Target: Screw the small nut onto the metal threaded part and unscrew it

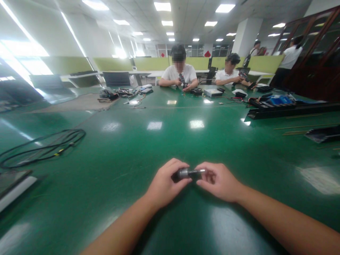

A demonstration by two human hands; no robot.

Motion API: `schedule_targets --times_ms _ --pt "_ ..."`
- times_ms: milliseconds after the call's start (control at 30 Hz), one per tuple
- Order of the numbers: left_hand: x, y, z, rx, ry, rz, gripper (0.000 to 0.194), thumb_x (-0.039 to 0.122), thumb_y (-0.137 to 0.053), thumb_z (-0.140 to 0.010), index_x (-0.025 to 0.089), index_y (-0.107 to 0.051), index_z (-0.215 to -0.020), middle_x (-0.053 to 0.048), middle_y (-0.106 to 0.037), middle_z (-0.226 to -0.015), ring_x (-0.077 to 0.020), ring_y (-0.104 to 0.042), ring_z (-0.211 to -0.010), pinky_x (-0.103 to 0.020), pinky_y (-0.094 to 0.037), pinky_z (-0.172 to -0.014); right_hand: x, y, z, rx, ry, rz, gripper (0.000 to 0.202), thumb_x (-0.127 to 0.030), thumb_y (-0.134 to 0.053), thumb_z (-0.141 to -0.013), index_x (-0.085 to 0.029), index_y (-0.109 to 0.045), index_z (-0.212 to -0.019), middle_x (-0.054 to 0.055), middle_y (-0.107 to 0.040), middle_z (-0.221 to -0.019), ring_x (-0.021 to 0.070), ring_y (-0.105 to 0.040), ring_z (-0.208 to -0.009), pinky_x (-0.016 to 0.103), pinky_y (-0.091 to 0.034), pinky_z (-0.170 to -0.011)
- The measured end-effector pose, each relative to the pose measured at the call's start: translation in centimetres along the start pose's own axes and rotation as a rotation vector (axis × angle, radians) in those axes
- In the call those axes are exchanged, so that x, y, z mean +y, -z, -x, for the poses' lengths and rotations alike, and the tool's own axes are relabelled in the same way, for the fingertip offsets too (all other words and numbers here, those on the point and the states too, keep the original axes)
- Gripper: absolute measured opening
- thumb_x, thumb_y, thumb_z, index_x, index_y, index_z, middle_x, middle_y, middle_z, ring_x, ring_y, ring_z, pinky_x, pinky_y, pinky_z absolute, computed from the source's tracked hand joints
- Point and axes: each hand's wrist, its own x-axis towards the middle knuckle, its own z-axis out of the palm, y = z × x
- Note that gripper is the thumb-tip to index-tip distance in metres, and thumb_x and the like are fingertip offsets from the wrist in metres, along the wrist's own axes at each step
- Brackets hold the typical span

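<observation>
My left hand (166,184) is closed around the dark rear end of a small cylindrical piece (183,173) with a silver metal collar. From the collar a thinner, dark, ridged shaft points right and ends in a shiny tip. Facing it, my right hand (223,182) has its thumb and index finger apart, with the tip reaching between them. Its other fingers are curled, and I see nothing gripped in them. Both hands are low over the green tabletop (170,141). The rear end of the piece is hidden inside my left hand.
Looped black cables (61,147) lie at left, above a flat dark-and-white object (16,187). Thin brass-coloured rods (297,133) and a long black channel (287,111) lie at right. Across the table, two people handle tools among electronic parts (129,92) and a white box (212,92).
</observation>
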Motion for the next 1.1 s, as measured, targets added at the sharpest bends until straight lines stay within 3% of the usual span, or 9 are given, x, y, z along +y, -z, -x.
schedule_targets --times_ms 167,333,833,967,1100 --pt "-0.05 -0.04 0.08 -0.021 -0.016 0.015 0.023 0.022 -0.071 -0.084 0.023 -0.066 -0.106 -0.004 -0.064 -0.1 -0.0168 -0.059 -0.094 -0.029 -0.047 -0.084 0.18 0.0 0.01 0.082 0.065 0.1 0.027 -0.021 -0.07 -0.078 -0.019 -0.066 -0.105 0.0 -0.065 -0.077 0.0118 -0.055 -0.06 0.023 -0.043 -0.056" --pt "0.01 -0.13 0.19 -0.042 -0.022 0.01 0.025 0.023 -0.071 -0.084 0.024 -0.067 -0.108 -0.004 -0.063 -0.1 -0.0171 -0.059 -0.094 -0.029 -0.047 -0.083 0.35 -0.02 -0.01 0.085 0.085 0.115 0.029 -0.018 -0.07 -0.077 -0.019 -0.066 -0.106 0.003 -0.067 -0.088 0.0138 -0.059 -0.066 0.025 -0.046 -0.061" --pt "0.13 -0.18 0.19 -0.101 -0.025 0.006 0.027 0.034 -0.064 -0.089 0.023 -0.065 -0.114 -0.006 -0.064 -0.104 -0.0188 -0.06 -0.097 -0.03 -0.048 -0.086 -0.01 -0.04 -0.08 0.102 0.169 0.158 0.026 -0.017 -0.07 -0.078 -0.021 -0.067 -0.103 0.004 -0.068 -0.092 0.017 -0.062 -0.079 0.028 -0.048 -0.072" --pt "-0.01 -0.3 0.31 -0.052 0.049 -0.002 0.028 0.034 -0.063 -0.09 0.023 -0.061 -0.115 -0.005 -0.066 -0.109 -0.0198 -0.061 -0.099 -0.032 -0.047 -0.089 -0.01 0.07 -0.01 0.1 0.146 0.167 0.024 -0.019 -0.072 -0.078 -0.02 -0.066 -0.101 0.003 -0.066 -0.087 0.0161 -0.06 -0.074 0.027 -0.046 -0.067" --pt "-0.19 -0.4 0.54 -0.058 0.163 0.035 0.027 0.037 -0.057 -0.092 0.022 -0.054 -0.113 -0.004 -0.067 -0.101 -0.0185 -0.063 -0.09 -0.03 -0.049 -0.08 0.03 0.05 0.05 0.108 0.148 0.184 0.018 -0.02 -0.073 -0.076 -0.019 -0.064 -0.092 0.0 -0.061 -0.077 0.014 -0.055 -0.066 0.026 -0.042 -0.062"
